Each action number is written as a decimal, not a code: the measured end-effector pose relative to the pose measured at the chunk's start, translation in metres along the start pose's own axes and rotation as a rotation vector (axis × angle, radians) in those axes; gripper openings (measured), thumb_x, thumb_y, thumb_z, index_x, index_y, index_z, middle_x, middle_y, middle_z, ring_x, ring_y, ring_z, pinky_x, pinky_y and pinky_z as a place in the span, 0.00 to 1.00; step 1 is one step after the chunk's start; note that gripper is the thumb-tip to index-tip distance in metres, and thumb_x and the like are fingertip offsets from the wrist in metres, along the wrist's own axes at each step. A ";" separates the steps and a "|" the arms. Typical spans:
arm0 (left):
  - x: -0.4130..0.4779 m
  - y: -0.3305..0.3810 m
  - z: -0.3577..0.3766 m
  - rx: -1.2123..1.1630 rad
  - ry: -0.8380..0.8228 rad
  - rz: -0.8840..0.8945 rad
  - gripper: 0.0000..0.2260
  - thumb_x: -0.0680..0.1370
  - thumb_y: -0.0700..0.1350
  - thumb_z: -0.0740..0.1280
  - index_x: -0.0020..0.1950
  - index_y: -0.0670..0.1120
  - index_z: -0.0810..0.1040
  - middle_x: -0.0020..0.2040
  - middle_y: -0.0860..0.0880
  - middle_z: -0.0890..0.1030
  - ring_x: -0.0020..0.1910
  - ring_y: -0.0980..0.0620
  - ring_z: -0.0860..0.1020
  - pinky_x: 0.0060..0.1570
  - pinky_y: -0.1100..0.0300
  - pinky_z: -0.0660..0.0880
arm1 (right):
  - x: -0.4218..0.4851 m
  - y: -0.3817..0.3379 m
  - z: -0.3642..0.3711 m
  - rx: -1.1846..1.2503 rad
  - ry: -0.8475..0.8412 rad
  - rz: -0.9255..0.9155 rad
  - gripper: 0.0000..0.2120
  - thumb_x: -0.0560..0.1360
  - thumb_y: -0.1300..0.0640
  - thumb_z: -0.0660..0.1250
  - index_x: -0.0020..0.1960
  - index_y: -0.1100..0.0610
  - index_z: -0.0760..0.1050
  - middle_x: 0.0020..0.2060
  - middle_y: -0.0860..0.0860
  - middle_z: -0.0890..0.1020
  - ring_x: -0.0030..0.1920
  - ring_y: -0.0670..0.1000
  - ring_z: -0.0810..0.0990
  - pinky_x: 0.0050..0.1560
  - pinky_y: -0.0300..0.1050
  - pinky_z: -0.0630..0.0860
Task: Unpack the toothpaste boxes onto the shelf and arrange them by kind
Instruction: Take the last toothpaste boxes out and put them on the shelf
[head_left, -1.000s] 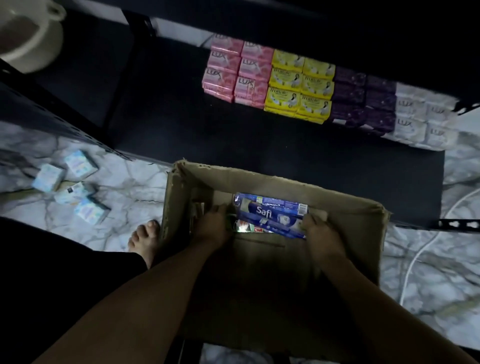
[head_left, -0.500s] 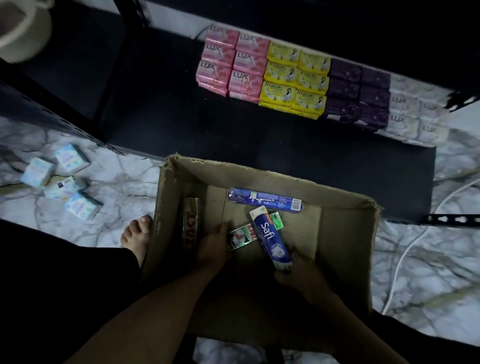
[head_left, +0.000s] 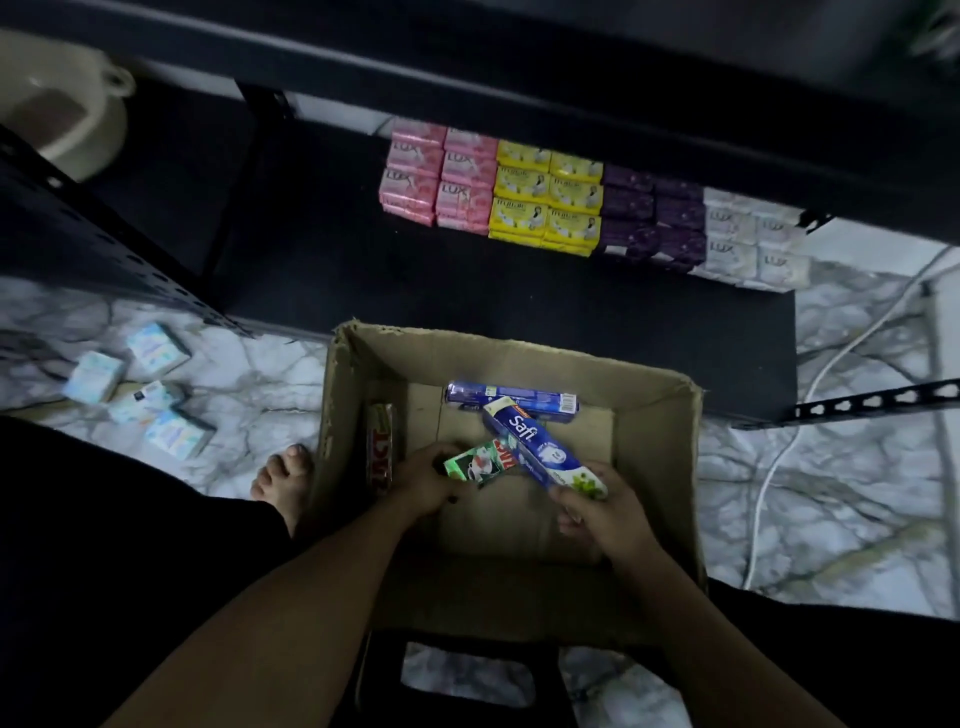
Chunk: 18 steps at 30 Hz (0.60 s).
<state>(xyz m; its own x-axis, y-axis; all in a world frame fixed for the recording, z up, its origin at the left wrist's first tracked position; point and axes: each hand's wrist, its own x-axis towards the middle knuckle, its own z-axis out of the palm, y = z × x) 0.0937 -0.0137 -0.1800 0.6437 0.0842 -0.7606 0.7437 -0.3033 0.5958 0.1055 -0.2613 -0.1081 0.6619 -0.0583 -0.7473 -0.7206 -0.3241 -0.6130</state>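
Note:
Both hands are inside an open cardboard box (head_left: 660, 441) on the floor. My right hand (head_left: 602, 512) grips the near end of a blue and white Safi toothpaste box (head_left: 540, 447), held at a slant. My left hand (head_left: 426, 480) holds a green and red toothpaste box (head_left: 480, 464) by its left end, partly under the Safi box. A dark blue toothpaste box (head_left: 511, 402) lies flat at the box's far side. A red-lettered box (head_left: 379, 449) stands against the left wall. The black shelf (head_left: 415, 280) lies just beyond.
Stacked soap bars fill the back of the shelf: pink (head_left: 439, 179), yellow (head_left: 545, 200), purple (head_left: 652, 223) and white (head_left: 753, 244). Several pale blue packs (head_left: 140, 387) lie on the marble floor at left. A white cable (head_left: 810, 395) runs at right. My bare foot (head_left: 283, 480) is beside the box.
My right hand pulled the Safi box toward me off the pile and turned it slantwise. My left hand took hold of the green and red box. The dark blue box stayed at the back.

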 end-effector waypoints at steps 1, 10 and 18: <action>-0.002 0.000 0.000 -0.037 0.017 0.004 0.25 0.67 0.40 0.81 0.63 0.48 0.81 0.57 0.50 0.81 0.56 0.51 0.79 0.46 0.60 0.80 | -0.002 -0.002 -0.001 0.051 0.015 -0.003 0.22 0.71 0.59 0.77 0.63 0.53 0.74 0.53 0.54 0.83 0.46 0.54 0.86 0.39 0.45 0.82; -0.054 0.035 -0.024 0.170 0.132 0.282 0.16 0.67 0.42 0.81 0.50 0.55 0.83 0.51 0.46 0.83 0.46 0.48 0.81 0.42 0.57 0.78 | -0.047 -0.037 -0.019 -0.147 0.144 -0.242 0.19 0.62 0.58 0.79 0.52 0.50 0.81 0.39 0.47 0.87 0.37 0.48 0.86 0.44 0.55 0.84; -0.145 0.142 -0.098 0.470 0.123 0.604 0.15 0.66 0.41 0.80 0.44 0.59 0.83 0.41 0.63 0.82 0.40 0.70 0.78 0.41 0.74 0.71 | -0.134 -0.127 -0.046 -0.323 0.198 -0.671 0.22 0.61 0.65 0.80 0.52 0.51 0.81 0.37 0.39 0.84 0.38 0.36 0.81 0.39 0.28 0.72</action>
<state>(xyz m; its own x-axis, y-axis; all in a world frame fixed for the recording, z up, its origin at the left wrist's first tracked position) 0.1238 0.0246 0.0398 0.9490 -0.1276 -0.2885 0.1204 -0.6987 0.7052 0.1179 -0.2562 0.0813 0.9824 0.0904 -0.1636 -0.0758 -0.6075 -0.7907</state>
